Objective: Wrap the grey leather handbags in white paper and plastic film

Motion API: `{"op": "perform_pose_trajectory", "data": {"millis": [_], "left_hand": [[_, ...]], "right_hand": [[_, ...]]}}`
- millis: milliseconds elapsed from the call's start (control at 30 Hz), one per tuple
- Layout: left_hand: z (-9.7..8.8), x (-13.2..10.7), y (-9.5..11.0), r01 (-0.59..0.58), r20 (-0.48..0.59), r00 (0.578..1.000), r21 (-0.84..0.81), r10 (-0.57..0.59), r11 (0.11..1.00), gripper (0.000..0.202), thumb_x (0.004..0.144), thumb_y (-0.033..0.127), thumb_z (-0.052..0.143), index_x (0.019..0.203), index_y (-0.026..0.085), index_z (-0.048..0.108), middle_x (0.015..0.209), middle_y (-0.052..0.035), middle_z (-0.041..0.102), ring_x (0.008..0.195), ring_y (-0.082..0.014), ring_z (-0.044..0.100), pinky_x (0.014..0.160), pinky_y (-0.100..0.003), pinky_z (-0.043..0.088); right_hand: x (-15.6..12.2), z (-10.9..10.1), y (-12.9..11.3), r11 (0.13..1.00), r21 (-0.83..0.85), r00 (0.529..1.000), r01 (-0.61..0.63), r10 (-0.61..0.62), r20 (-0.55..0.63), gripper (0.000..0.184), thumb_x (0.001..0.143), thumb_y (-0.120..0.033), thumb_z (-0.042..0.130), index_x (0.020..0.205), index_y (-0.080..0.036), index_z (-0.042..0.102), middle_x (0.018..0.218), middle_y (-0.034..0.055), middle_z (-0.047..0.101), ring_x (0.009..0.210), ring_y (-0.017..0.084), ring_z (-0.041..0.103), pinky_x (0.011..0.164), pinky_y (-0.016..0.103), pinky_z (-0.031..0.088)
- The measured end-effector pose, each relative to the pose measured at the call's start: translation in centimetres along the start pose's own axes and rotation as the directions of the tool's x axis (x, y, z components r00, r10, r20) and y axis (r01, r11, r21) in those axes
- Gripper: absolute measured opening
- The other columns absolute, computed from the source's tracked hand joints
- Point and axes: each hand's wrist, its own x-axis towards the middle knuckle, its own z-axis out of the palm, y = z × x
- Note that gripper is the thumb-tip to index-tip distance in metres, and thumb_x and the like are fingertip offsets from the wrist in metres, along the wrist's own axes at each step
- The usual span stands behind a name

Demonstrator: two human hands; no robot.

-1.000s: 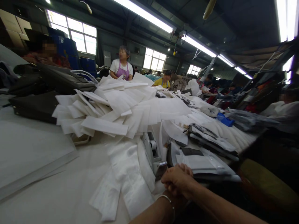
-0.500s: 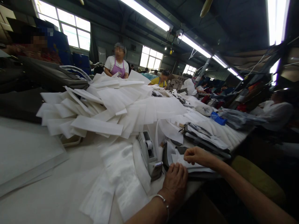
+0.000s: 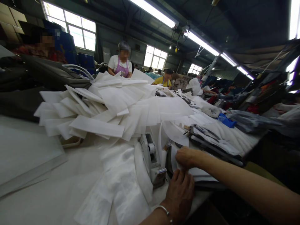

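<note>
My left hand, a bracelet at its wrist, lies with fingers laid forward on the near edge of a dark fabric piece. White sheet material covers that piece. Just beyond, my right hand is closed, its fingers curled down over the white sheet and close to the left fingertips. What it pinches is hidden behind its own fingers. To the left of both hands stands a grey tape dispenser with a white roll in it.
A big heap of white sheets covers the table's middle. Long white strips lie left of the dispenser. A dark bundle with white pieces sits beyond my right arm. Co-workers are across the table.
My right hand has moved left and closer to my left hand, over the white sheet. My left hand stays on the near edge. The view has shifted slightly.
</note>
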Motion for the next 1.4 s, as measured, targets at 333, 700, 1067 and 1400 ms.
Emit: {"op": "perform_pose_trajectory", "data": {"millis": [333, 700, 1067, 1400], "left_hand": [[-0.1, 0.1, -0.4, -0.004, 0.077, 0.997, -0.052, 0.008, 0.999, 0.038, 0.097, 0.021, 0.041, 0.13, 0.008, 0.053, 0.126, -0.0122, 0.06, 0.119, -0.0266, 0.052, 0.104, -0.042, 0.04], [-0.1, 0.0, -0.3, -0.02, 0.093, 0.995, -0.04, 0.024, 0.999, 0.036, 0.1, 0.023, 0.038, 0.13, 0.008, 0.053, 0.125, -0.0109, 0.058, 0.117, -0.0255, 0.052, 0.105, -0.04, 0.039], [0.3, 0.6, -0.3, -0.016, 0.178, 0.984, -0.064, 0.028, 0.998, 0.036, 0.1, 0.023, 0.04, 0.129, 0.008, 0.055, 0.125, -0.0128, 0.061, 0.118, -0.026, 0.053, 0.102, -0.041, 0.042], [-9.3, 0.2, -2.2, -0.107, 0.237, 0.957, -0.255, 0.169, 0.961, 0.044, 0.099, 0.032, 0.046, 0.139, 0.012, 0.043, 0.139, -0.015, 0.052, 0.13, -0.0262, 0.046, 0.108, -0.042, 0.039]], "right_hand": [[3.6, 2.0, -0.4, 0.92, -0.266, 0.955, 0.288, -0.256, 0.146, 0.066, 0.035, -0.01, 0.089, 0.029, -0.02, 0.024, 0.044, -0.0009, 0.053, 0.084, 0.025, 0.063, 0.094, 0.036, 0.039], [2.6, -2.4, 4.0, 0.923, -0.379, 0.953, 0.059, -0.165, -0.254, 0.009, 0.076, -0.013, 0.073, 0.083, -0.017, 0.07, 0.094, 0.011, 0.071, 0.098, 0.026, 0.061, 0.091, 0.037, 0.037], [-3.8, 7.6, 3.9, 0.989, -0.093, 0.823, -0.117, 0.044, -0.566, 0.016, 0.089, -0.018, 0.06, 0.078, -0.021, 0.072, 0.083, 0.0033, 0.07, 0.085, 0.021, 0.062, 0.08, 0.031, 0.041], [-3.4, 8.3, 3.9, 0.972, 0.232, 0.727, -0.032, 0.182, -0.662, 0.016, 0.081, -0.028, 0.061, 0.071, -0.023, 0.071, 0.081, 0.0048, 0.071, 0.085, 0.023, 0.063, 0.086, 0.034, 0.042]]}}
